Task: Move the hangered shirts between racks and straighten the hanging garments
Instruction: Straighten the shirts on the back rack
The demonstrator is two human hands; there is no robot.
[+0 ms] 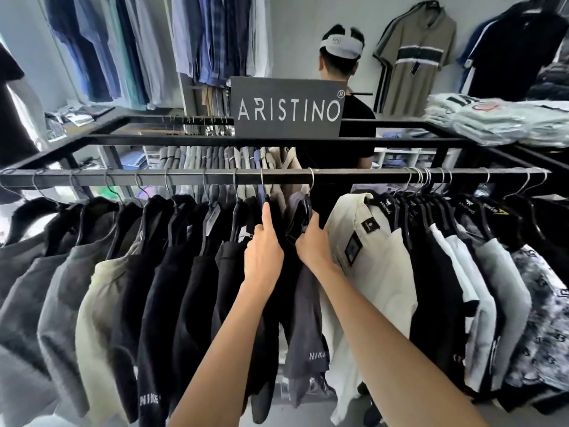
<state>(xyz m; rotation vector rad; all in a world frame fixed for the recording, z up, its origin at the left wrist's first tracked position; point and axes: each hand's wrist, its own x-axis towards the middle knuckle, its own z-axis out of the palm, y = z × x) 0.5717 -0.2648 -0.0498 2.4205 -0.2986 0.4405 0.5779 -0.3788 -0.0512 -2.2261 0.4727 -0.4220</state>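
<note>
A black rack rail [354,174] runs across in front of me, hung with shirts on hangers. My left hand [264,251] reaches up into the black shirts at the middle, its index finger straight along the neck of a hanger [262,186]. My right hand [312,241] grips the collar and hanger of a dark grey shirt [304,291] printed with NIKE near its hem. A cream shirt [369,260] hangs just right of that hand. Black and grey shirts [172,272] fill the rail to the left.
A dark ARISTINO sign [288,107] stands on the rack's top frame. Behind it a person [341,57] in a black shirt stands with their back to me. Folded packed shirts [492,121] lie at the right. More shirts hang along the back wall [200,35].
</note>
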